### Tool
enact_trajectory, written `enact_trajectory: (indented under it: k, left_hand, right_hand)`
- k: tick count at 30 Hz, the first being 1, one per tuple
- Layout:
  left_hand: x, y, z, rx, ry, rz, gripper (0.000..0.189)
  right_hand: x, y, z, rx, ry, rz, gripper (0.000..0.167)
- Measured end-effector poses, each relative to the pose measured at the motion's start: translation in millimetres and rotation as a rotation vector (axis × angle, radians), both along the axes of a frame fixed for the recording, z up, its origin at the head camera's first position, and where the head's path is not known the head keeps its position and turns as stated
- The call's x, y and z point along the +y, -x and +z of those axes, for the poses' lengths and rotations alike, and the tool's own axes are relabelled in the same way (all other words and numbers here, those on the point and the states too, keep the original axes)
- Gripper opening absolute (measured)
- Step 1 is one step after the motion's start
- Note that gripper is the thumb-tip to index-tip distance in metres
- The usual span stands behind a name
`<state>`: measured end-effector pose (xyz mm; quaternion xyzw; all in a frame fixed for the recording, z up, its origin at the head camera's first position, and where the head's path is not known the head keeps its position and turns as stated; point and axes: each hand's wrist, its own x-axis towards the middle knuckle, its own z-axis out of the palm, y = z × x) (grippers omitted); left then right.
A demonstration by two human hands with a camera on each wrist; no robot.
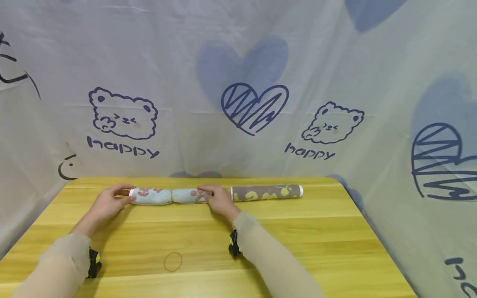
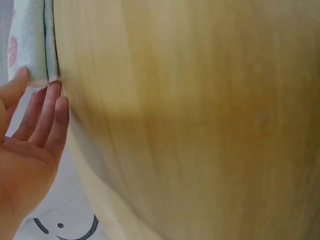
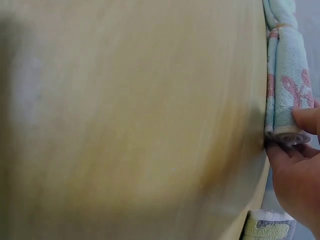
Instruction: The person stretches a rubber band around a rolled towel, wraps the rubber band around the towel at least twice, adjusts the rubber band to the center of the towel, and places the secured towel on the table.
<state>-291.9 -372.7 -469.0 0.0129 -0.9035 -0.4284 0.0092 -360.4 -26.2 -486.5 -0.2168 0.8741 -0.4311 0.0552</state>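
Observation:
A light blue rolled towel (image 1: 152, 196) with pink flower patterns lies along the far part of the table, drawn in at its middle by a thin band (image 3: 283, 25). At its left end my left hand (image 1: 108, 203) pinches the roll, thumb on top and fingers at the end edge. My right hand (image 1: 221, 200) holds the other end the same way, its thumb over the pink pattern in the right wrist view. Just right of that hand lies a grey-brown rolled towel (image 1: 266, 193) with yellow shapes and white ends.
A loose rubber band (image 1: 173, 261) lies on the wooden table (image 1: 298, 244) near the front, between my forearms. Behind the table's back edge hangs a pale cloth (image 1: 186, 124) printed with hearts and bears; it also runs down both sides.

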Motion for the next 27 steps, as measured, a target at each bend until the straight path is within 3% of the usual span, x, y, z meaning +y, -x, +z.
enact_trajectory:
  k: [6,11,16,21,27]
  left_hand:
    - [1.9,-2.3,-3.5,0.020,0.111,-0.012,0.050]
    - [7.3,-4.4,-1.6,0.006,0.155,-0.032,0.059]
    - [14.2,-8.0,5.5,0.023,0.167,-0.023,0.068]
    - [26.0,-17.3,16.5,0.120,0.164,-0.039,0.068]
    - [50.4,-36.6,27.1,0.312,0.144,-0.096,0.059]
  right_hand:
    - [0,-1.2,-1.9,0.002,-0.096,0.030,0.041]
    - [9,-2.4,3.3,0.007,-0.078,0.040,0.047]
    - [27,-4.2,20.7,0.049,-0.025,0.031,0.049]
    - [52,-4.5,37.3,0.086,0.103,0.012,0.047]
    - [87,-4.8,47.9,0.158,0.260,-0.039,0.043]
